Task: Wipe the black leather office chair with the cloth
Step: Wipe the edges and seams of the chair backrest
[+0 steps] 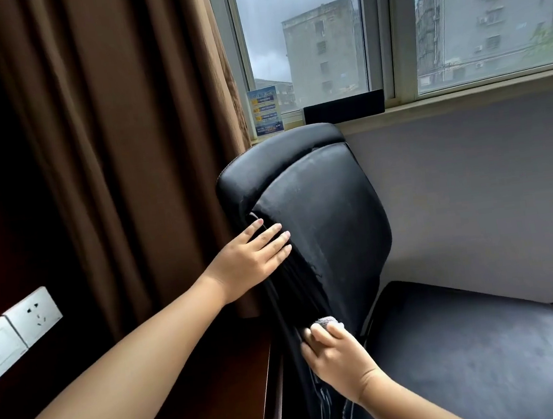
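Left hand [251, 257] lies flat, fingers straight, on the side edge of the black leather chair [325, 224], whose smooth padded backrest stands beneath the window [385, 24]. Lower down the chair, the right hand [336, 354] curls over a grey, seemingly fuzzy cloth [329, 322], pressing it against the backrest's base.

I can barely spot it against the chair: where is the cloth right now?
In the head view, low and centre: the cloth is gripped by the right hand against the chair backrest's lower edge.
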The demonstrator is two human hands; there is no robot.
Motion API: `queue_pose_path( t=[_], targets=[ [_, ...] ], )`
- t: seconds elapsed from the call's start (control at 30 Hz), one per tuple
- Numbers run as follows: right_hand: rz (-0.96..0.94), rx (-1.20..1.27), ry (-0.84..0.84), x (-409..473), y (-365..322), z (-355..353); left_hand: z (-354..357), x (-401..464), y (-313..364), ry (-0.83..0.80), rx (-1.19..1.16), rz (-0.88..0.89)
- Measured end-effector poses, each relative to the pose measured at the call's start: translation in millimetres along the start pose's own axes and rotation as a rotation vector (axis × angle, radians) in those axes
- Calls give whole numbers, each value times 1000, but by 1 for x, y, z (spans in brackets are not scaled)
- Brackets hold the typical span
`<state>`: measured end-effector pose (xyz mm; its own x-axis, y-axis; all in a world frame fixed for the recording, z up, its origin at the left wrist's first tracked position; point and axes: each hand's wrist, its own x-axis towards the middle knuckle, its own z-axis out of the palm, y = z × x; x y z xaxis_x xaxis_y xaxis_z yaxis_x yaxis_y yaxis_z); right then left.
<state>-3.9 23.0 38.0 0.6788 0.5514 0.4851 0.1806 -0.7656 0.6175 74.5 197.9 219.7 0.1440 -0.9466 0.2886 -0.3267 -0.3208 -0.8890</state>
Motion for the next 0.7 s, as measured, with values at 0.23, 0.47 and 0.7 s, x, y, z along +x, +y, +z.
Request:
queue_pose_path(
  t=[0.23, 0.47, 0.7],
  targets=[
    [262, 391, 414, 0, -6, -7, -8, -3, 5, 80, -6, 31],
    [480, 563, 528, -7, -8, -42, -42, -11, 15, 213, -114, 82],
    [812, 865, 564, -28, -31, -73, -75, -16, 44, 232, -163, 71]
  ],
)
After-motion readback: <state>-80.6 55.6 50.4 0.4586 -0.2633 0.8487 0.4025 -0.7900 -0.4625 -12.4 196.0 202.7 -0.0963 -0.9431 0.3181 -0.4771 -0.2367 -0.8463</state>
